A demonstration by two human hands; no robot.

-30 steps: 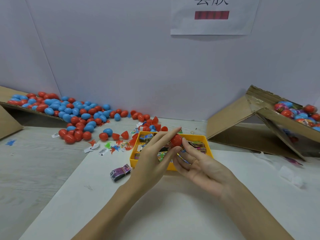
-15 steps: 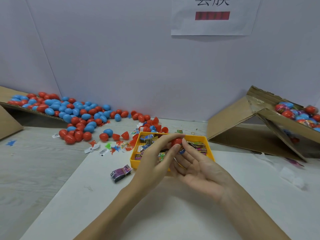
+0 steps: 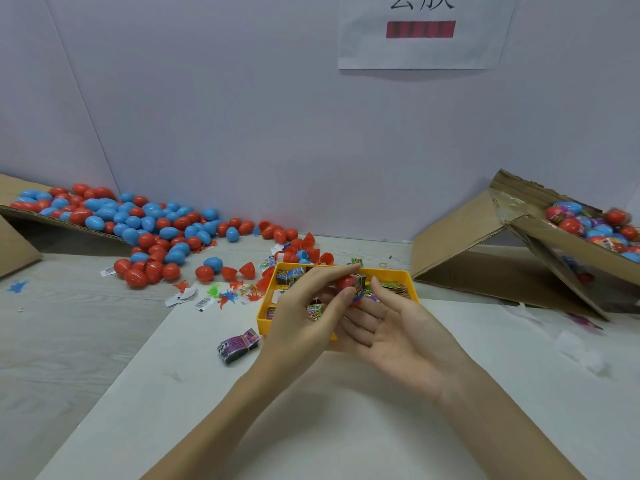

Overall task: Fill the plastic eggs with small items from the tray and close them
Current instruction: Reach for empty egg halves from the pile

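Left hand [image 3: 304, 306] pinches red egg [image 3: 346, 283] between thumb and fingers above the tray [image 3: 266, 318], near the table's front edge; right hand [image 3: 398, 327], fingers straight, cups beneath, probably to catch spills

On the white paper sheet [image 3: 424, 32] taped to the wall, two large black Chinese characters are cut off at the top and unreadable, a blurred red bar sits beneath them, and the small packets' print is too tiny to read.
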